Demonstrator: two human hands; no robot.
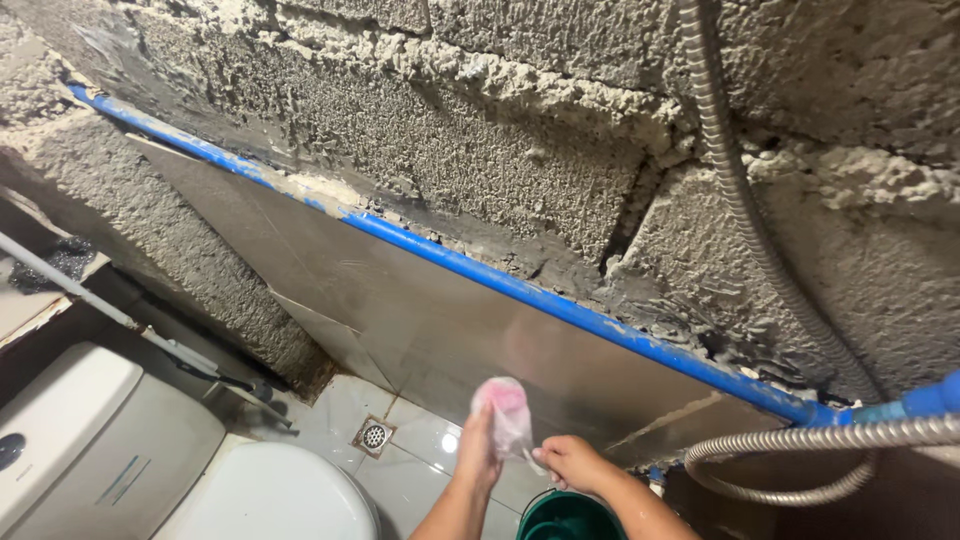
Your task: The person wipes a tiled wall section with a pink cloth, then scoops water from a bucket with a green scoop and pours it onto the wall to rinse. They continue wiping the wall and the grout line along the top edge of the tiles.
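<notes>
Both forearms rise from the bottom edge. Left hand [478,447] and right hand [566,462] each pinch a thin pink translucent plastic bag [505,412], held between them against the grey glossy wall tile [440,320]. Just below sits a dark green round plastic bucket [566,518], cut off by the frame, its contents unseen. On the left, a white ceramic toilet [120,460] carries a small blue label on its tank. Beyond it lies a round metal floor drain [374,435].

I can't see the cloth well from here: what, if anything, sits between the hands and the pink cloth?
Nothing visible. The left hand grips the pink cloth directly, and the right hand touches its lower edge, above the green bucket.
</notes>
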